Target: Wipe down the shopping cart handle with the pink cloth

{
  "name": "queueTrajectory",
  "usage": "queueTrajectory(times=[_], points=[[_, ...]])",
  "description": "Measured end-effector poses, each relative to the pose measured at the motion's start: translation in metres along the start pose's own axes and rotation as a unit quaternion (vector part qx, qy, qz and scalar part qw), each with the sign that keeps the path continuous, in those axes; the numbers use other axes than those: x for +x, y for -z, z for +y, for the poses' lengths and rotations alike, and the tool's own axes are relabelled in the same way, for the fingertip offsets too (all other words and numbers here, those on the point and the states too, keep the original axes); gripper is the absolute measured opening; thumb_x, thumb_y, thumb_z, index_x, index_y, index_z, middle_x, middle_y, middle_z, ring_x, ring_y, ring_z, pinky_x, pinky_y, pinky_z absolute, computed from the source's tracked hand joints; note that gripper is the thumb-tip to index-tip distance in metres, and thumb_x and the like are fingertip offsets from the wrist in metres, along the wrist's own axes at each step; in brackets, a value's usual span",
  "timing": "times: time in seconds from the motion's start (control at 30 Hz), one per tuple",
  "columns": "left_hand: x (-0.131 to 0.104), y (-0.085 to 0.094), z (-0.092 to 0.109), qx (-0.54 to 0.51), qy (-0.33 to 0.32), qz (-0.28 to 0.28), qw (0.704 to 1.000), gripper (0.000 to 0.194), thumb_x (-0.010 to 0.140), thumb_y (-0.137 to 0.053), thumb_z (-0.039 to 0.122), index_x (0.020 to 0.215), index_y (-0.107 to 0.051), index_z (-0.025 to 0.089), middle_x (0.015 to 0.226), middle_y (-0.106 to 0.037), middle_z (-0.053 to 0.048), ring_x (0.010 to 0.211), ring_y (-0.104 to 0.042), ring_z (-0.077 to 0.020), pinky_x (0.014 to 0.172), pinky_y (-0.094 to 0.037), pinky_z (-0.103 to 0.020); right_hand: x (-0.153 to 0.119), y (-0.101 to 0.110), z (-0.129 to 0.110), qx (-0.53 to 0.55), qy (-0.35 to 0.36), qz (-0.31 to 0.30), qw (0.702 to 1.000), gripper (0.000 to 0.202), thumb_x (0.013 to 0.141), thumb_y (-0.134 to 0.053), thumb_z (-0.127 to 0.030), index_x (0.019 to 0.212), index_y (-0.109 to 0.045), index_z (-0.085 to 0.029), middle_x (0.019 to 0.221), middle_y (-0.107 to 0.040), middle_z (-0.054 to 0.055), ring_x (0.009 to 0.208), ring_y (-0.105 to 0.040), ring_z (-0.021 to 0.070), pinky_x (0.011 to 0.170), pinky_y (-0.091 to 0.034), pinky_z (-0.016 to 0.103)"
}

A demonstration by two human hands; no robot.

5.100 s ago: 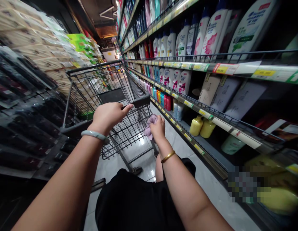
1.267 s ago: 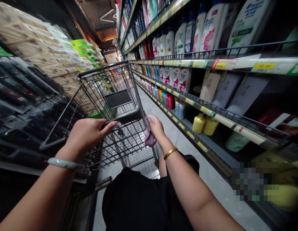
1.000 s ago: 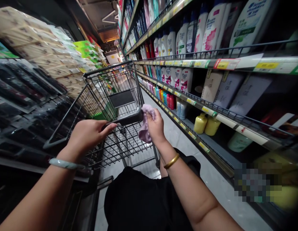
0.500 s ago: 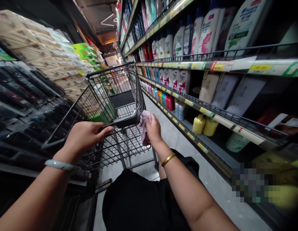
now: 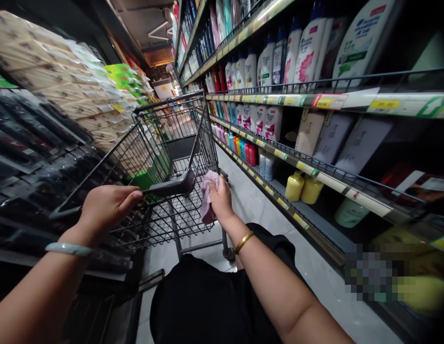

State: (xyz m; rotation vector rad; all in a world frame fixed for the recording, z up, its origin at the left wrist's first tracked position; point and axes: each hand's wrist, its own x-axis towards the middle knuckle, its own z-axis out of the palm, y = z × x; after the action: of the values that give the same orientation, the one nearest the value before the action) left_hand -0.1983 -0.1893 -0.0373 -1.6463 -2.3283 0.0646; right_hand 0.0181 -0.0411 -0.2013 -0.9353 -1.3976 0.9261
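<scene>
My left hand (image 5: 109, 204) is wrapped round the handle bar of a shopping cart (image 5: 179, 138), left of centre. The dark grey end of the handle (image 5: 175, 185) shows to the right of that hand. My right hand (image 5: 221, 198) is closed on a crumpled light purple cloth (image 5: 208, 197), just right of the handle end and apart from it. The wire basket below has a dark panel and something green (image 5: 145, 179) at its left side.
Shelves with a price-tag rail (image 5: 297, 99) run along the right, holding shampoo bottles (image 5: 310, 48) and yellow bottles (image 5: 294, 186). Stacked tissue packs (image 5: 64, 81) and dark packages (image 5: 28, 124) stand close on the left. Grey floor tiles (image 5: 250, 191) lie between.
My left hand has moved left along with the cart handle. My right hand with the cloth has shifted slightly left and down, and now there is a gap between it and the handle end.
</scene>
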Motion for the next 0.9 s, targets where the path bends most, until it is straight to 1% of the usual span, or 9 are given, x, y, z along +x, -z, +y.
queueTrajectory(times=[0.1, 0.23, 0.3, 0.37, 0.47, 0.6, 0.7, 0.8, 0.9], points=[[-0.005, -0.003, -0.001, -0.117, -0.020, 0.082, 0.990, 0.074, 0.102, -0.022, 0.069, 0.098, -0.079, 0.021, 0.099, -0.082, -0.009, 0.096, -0.072, -0.0257, 0.079, -0.044, -0.030, -0.006, -0.006, -0.014, 0.048, 0.096, 0.024, 0.994, 0.024, 0.103, -0.060, -0.039, 0.119, -0.066, -0.021, 0.116, -0.072, 0.011, 0.111, -0.069, 0.0241, 0.101, -0.056, 0.038], [-0.013, 0.008, 0.036, -0.200, -0.069, 0.167, 0.963, 0.072, 0.105, -0.021, 0.066, 0.118, -0.075, 0.019, 0.110, -0.081, -0.008, 0.104, -0.071, -0.0232, 0.090, -0.047, -0.030, -0.012, -0.016, -0.024, 0.073, 0.224, 0.034, 0.971, 0.027, 0.102, -0.063, -0.042, 0.120, -0.065, -0.022, 0.121, -0.069, 0.012, 0.116, -0.067, 0.0232, 0.105, -0.055, 0.038], [-0.014, 0.012, 0.060, -0.169, -0.086, 0.165, 0.968, 0.070, 0.106, -0.022, 0.063, 0.109, -0.076, 0.019, 0.107, -0.080, -0.009, 0.103, -0.070, -0.0247, 0.088, -0.046, -0.032, -0.012, -0.019, -0.018, 0.059, 0.198, 0.031, 0.978, 0.025, 0.102, -0.063, -0.040, 0.116, -0.066, -0.020, 0.116, -0.069, 0.013, 0.112, -0.068, 0.0246, 0.101, -0.058, 0.040], [-0.013, 0.011, 0.080, -0.115, -0.078, 0.164, 0.977, 0.068, 0.106, -0.023, 0.062, 0.084, -0.073, 0.021, 0.086, -0.076, -0.009, 0.086, -0.067, -0.0246, 0.079, -0.042, -0.034, -0.011, -0.018, -0.014, 0.048, 0.161, 0.037, 0.985, 0.022, 0.102, -0.063, -0.038, 0.113, -0.067, -0.019, 0.110, -0.069, 0.012, 0.105, -0.069, 0.0250, 0.096, -0.060, 0.041], [-0.009, -0.004, 0.093, -0.069, -0.031, 0.222, 0.972, 0.067, 0.106, -0.021, 0.058, 0.058, -0.052, 0.023, 0.062, -0.060, -0.008, 0.063, -0.053, -0.0209, 0.065, -0.029, -0.035, -0.015, -0.011, -0.026, 0.059, 0.209, 0.045, 0.975, 0.020, 0.101, -0.065, -0.033, 0.118, -0.067, -0.023, 0.116, -0.069, 0.011, 0.110, -0.069, 0.0234, 0.101, -0.060, 0.041], [-0.004, -0.025, 0.096, -0.074, -0.008, 0.328, 0.942, 0.069, 0.109, -0.020, 0.051, 0.058, -0.056, 0.021, 0.060, -0.056, -0.008, 0.060, -0.047, -0.0202, 0.063, -0.021, -0.036, -0.018, -0.008, -0.043, 0.068, 0.332, 0.000, 0.941, 0.024, 0.096, -0.070, -0.026, 0.120, -0.069, -0.029, 0.129, -0.066, 0.008, 0.122, -0.066, 0.0224, 0.108, -0.058, 0.040], [-0.003, -0.031, 0.099, -0.094, 0.004, 0.371, 0.924, 0.071, 0.110, -0.020, 0.047, 0.066, -0.068, 0.019, 0.061, -0.057, -0.008, 0.060, -0.049, -0.0202, 0.064, -0.024, -0.036, -0.008, -0.009, -0.033, 0.054, 0.274, 0.019, 0.960, 0.021, 0.093, -0.071, -0.020, 0.114, -0.073, -0.024, 0.122, -0.066, 0.010, 0.115, -0.068, 0.0235, 0.103, -0.060, 0.041], [-0.002, -0.032, 0.103, -0.102, 0.009, 0.379, 0.920, 0.069, 0.109, -0.022, 0.045, 0.062, -0.065, 0.020, 0.058, -0.053, -0.007, 0.059, -0.047, -0.0190, 0.065, -0.025, -0.036, 0.000, -0.001, -0.034, 0.068, 0.218, 0.061, 0.972, 0.022, 0.092, -0.069, -0.016, 0.113, -0.073, -0.023, 0.118, -0.066, 0.010, 0.110, -0.068, 0.0220, 0.101, -0.061, 0.040], [-0.001, -0.033, 0.104, -0.102, -0.009, 0.400, 0.911, 0.064, 0.107, -0.027, 0.044, 0.052, -0.049, 0.021, 0.054, -0.046, -0.005, 0.055, -0.039, -0.0173, 0.065, -0.023, -0.037, -0.002, 0.012, -0.062, 0.081, 0.322, 0.016, 0.943, 0.027, 0.094, -0.070, -0.018, 0.118, -0.073, -0.029, 0.130, -0.065, 0.007, 0.122, -0.066, 0.0209, 0.109, -0.058, 0.039]])
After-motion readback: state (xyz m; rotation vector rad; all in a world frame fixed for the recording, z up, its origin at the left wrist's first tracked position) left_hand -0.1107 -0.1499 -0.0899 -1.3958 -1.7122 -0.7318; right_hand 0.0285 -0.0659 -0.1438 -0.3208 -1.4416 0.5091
